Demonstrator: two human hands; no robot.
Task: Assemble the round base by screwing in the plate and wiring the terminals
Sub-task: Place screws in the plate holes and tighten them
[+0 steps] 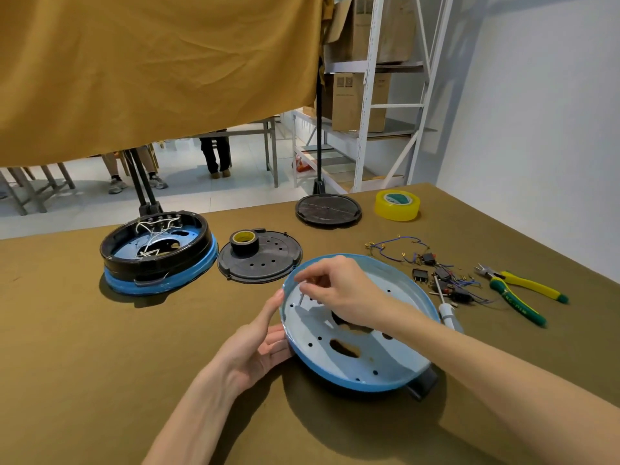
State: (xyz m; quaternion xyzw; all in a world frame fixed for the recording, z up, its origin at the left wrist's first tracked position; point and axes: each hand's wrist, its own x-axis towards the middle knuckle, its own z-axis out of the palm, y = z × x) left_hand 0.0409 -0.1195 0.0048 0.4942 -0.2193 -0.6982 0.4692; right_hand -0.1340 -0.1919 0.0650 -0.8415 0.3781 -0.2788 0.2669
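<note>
A round blue base (pixel 372 360) with a pale inner plate full of holes lies tilted on the table before me. My left hand (pixel 260 344) holds its left rim, thumb along the edge and fingers under it. My right hand (pixel 339 290) hovers over the plate and pinches a small metal screw (pixel 301 298) whose tip stands over a hole near the left rim. Loose wires with terminals and black switches (pixel 436 273) lie to the right of the base. A white-handled screwdriver (pixel 448 313) rests beside the base's right edge.
A second black-and-blue base (pixel 157 253) with white wires stands at the left. A black perforated cover (pixel 265 260) carries a black tape roll (pixel 245 242). Another black disc (pixel 328 209), yellow tape (pixel 397 205) and green-yellow pliers (pixel 516 290) lie farther back and right.
</note>
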